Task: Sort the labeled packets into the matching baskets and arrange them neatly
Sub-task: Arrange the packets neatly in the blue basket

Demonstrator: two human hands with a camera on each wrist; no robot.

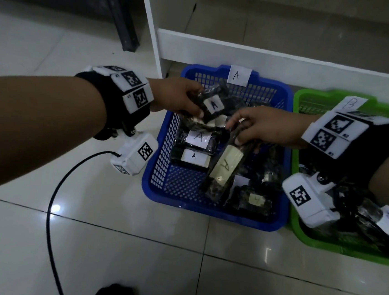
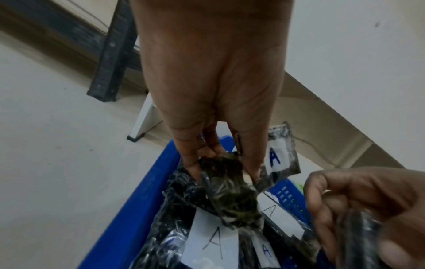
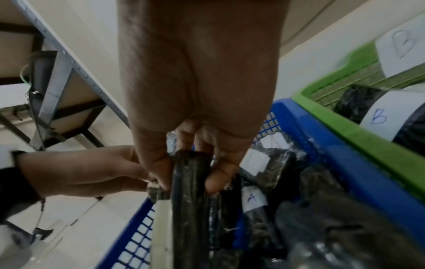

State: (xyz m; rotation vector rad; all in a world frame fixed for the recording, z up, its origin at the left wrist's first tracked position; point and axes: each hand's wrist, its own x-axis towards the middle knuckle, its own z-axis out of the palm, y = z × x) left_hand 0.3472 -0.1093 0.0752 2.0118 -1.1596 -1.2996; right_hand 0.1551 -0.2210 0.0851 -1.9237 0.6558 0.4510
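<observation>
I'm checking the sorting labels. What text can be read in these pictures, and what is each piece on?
"A": paper tag on the blue plastic basket rim.
"B": paper tag on the green plastic basket rim.
"A": label of the dark packet held by the left hand.
"A": label of the long dark packet held by the right hand.
"A": two packets lying in the blue basket.
"B": packet in the green basket.
Other packet labels: blurred.

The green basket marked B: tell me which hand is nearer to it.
Right. The right hand grips a packet over the blue basket, close beside the green basket; the left hand is at the blue basket's far side.
</observation>
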